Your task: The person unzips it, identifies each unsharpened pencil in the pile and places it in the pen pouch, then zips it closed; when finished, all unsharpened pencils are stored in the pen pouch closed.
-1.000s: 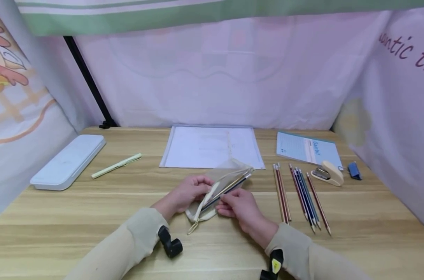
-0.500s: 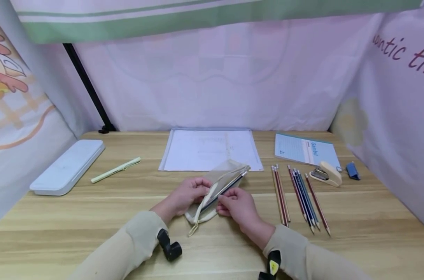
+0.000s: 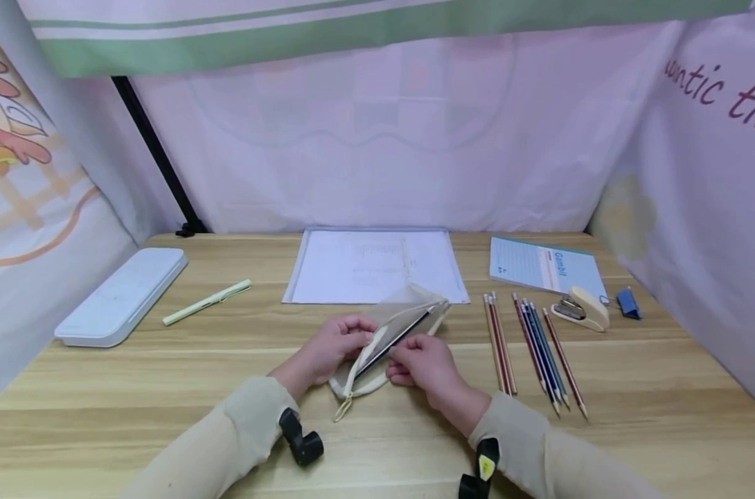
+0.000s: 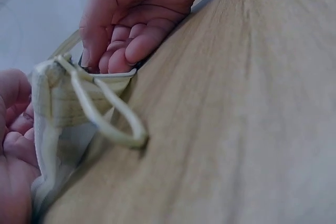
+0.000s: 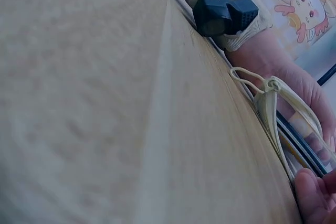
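Observation:
A sheer mesh zip pouch (image 3: 409, 303) with cream edging lies slanted on the table, its mouth spread apart. My left hand (image 3: 335, 346) holds its left edge, thumb at the zipper band. My right hand (image 3: 429, 367) pinches the right edge of the mouth, seen also with curled fingers in the left wrist view. Dark pencils (image 5: 300, 142) lie lengthwise inside the pouch, with a yellowish one beside them in the right wrist view. A cord loop (image 4: 113, 114) hangs from the pouch's near corner.
To the right lie several loose pencils (image 3: 542, 357), with a cream stapler (image 3: 582, 310), a blue clip-like piece (image 3: 629, 303) and a blue notebook (image 3: 542, 263) beyond. A white sheet (image 3: 365, 263) lies behind the pouch. On the left are a green pen (image 3: 206, 303) and a pale case (image 3: 122, 296).
The pencil ends that showed by the pouch's far right corner have sunk inside its mesh. The mouth's right edge now sits over them. Both hands stay nearly in place.

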The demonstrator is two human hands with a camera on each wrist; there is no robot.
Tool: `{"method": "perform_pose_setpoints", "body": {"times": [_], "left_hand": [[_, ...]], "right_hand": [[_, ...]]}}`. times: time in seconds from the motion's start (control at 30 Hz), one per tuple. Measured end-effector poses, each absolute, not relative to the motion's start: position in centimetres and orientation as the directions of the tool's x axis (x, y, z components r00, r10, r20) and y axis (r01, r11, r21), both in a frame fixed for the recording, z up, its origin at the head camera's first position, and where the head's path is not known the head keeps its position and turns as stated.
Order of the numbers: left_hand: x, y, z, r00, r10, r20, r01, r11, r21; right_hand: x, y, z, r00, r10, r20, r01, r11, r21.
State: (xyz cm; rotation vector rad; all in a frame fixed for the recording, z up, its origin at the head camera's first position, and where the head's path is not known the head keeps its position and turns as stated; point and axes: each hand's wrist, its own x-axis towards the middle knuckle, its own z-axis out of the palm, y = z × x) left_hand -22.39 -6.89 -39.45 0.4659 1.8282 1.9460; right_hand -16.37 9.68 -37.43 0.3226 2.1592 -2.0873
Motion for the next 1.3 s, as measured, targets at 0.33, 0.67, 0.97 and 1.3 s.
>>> {"method": "perform_pose_setpoints", "body": {"times": [0.33,0.67,0.97,1.3], "left_hand": [[-22.1,-6.7,-39.6,-0.853,0.520,-0.036,-0.066,-0.041,0.997],[-22.1,-6.7,-39.1,-0.842,0.537,-0.058,-0.060,0.012,0.998],[-22.0,-6.8,-39.1,-0.846,0.530,-0.056,-0.074,-0.013,0.997],[-22.1,-6.9,-39.4,-0.843,0.538,-0.034,-0.058,-0.027,0.998]], "right_hand": [[-16.5,12.2,-37.3,-0.962,-0.030,-0.270,0.270,0.002,-0.963],[-16.8,22.7,-34.4,-0.981,-0.092,-0.169,0.143,0.244,-0.959],[-17.8,27.0,-35.6,-0.974,-0.001,-0.225,0.197,0.476,-0.857],[-18.4,26.7,-35.5,-0.966,0.018,-0.257,0.201,0.677,-0.708]]}}
